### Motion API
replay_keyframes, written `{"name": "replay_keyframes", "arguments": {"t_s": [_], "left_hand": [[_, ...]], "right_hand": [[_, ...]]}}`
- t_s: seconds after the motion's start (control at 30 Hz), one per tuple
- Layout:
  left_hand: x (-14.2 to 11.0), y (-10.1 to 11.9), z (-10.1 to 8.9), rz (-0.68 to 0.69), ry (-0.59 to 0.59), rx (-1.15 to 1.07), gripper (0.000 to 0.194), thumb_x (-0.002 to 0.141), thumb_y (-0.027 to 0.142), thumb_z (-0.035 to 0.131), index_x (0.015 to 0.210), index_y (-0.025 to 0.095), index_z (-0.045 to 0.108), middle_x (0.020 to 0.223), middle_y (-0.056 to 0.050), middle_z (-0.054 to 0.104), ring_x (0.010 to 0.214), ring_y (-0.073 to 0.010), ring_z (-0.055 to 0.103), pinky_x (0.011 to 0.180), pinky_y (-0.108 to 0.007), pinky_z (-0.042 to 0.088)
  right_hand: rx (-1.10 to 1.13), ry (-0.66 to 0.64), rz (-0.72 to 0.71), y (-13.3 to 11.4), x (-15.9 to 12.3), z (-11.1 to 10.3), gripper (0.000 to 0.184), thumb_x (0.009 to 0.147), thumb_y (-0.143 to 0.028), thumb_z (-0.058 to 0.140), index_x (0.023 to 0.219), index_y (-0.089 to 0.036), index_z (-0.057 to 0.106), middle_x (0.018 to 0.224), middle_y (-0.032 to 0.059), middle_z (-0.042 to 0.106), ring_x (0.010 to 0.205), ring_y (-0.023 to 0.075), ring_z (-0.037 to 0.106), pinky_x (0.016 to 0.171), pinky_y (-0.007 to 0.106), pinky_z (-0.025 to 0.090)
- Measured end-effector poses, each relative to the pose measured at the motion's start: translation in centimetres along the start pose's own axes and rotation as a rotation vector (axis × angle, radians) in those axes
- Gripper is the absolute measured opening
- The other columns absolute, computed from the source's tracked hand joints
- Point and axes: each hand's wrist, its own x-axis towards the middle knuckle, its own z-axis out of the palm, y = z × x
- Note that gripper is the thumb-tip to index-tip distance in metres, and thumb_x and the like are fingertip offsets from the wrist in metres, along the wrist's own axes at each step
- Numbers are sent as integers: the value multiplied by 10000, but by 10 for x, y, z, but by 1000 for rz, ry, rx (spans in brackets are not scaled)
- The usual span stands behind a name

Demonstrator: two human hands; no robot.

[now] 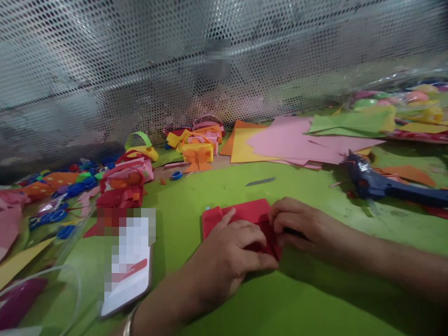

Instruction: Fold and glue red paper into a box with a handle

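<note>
A folded piece of red paper (245, 212) lies on the green table top (266, 303) in front of me. My left hand (227, 254) rests on its near part, fingers curled and pressing it down, thumb at its lower right corner. My right hand (301, 226) comes in from the right, its fingers bent and pinching the red paper's right edge. Both hands touch the paper and nearly meet over it.
A blue glue gun (378, 184) lies at right. Pink, yellow and green paper sheets (290, 140) are stacked behind. Small finished paper baskets (198, 144) and red ones (122, 184) stand at left. A thin blade (261, 181) lies mid-table. A perforated metal wall (140, 70) closes the back.
</note>
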Motion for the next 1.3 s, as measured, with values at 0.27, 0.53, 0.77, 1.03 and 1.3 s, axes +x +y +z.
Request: {"name": "replay_keyframes", "arguments": {"t_s": [0.27,0.53,0.77,1.03,1.3], "left_hand": [[-1,2,3,-85,6,-66,251,930,142,494,1104,256,635,1070,-5,644,1025,-163,555,1130,-506,162],[1,3,3,-43,-29,52,275,936,148,482,1103,272,662,1068,-32,639,1046,-194,556,1098,-583,212],[-2,5,-7,24,-56,-43,253,891,82,530,1040,241,658,1156,11,688,1124,-160,576,1161,-512,61],[-5,17,-19,69,-67,18,245,848,153,622,1082,222,643,1056,24,720,1178,-190,505,1139,-447,139],[-8,5,-10,-130,31,364,404,831,54,495,1176,218,626,985,-52,688,983,-245,543,872,-448,365]], "right_hand": [[33,-10,52,-1,3,0,182,839,-68,553,715,-193,506,804,36,585,798,170,541,701,277,462],[89,-7,167,-3,5,-2,198,717,-31,620,666,-186,508,786,11,573,707,137,542,626,246,453],[38,195,142,8,-2,-15,282,813,-54,440,825,-210,675,887,49,669,822,161,641,743,283,502],[-287,-64,-155,18,-8,-14,414,867,-63,398,1165,-191,655,1102,132,643,950,231,618,814,388,516],[-347,-101,-161,-7,-11,-18,352,868,-50,383,987,-174,690,856,104,637,734,188,578,659,313,480]]}}
